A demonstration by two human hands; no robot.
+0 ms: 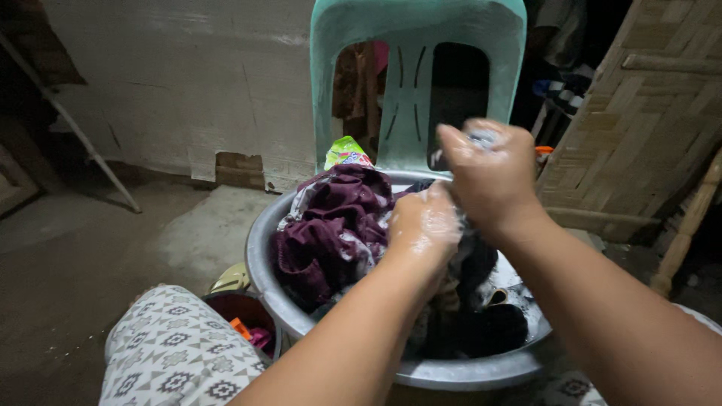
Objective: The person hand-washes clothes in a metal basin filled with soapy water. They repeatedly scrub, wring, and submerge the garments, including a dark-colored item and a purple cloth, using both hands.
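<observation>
Right hand (492, 177): fist closed on a soapy dark garment (470, 248), raised above the basin (259, 248). Left hand (423, 222): closed on the same cloth just below, at 7 o'clock from the right hand. The two fists are close together, nearly touching, both coated in lather. The garment hangs between them and trails down into the dark wash water (481, 331) at the basin's 5 o'clock side.

A maroon garment (331, 225) is heaped inside the basin at 9 o'clock from the hands, resting against the rim with pale cloth under it. A green detergent sachet (346, 153) stands behind the heap at 11 o'clock. A teal plastic chair (417, 83) stands at 12 o'clock, just beyond the basin. A small dark red tub (242, 312) sits at 7 o'clock, touching the basin's outer wall, beside the person's patterned knee (180, 353). A woven bamboo wall (647, 128) is at 2 o'clock.

Procedure for rubbing, as judged from this position:
- Keep a short span of cloth taut between the fists.
- Hold one fist fixed; scrub the other across it.
- Work above the basin so lather drains back into the water.
- Feed fresh cloth up in sections; keep it apart from the maroon heap.
</observation>
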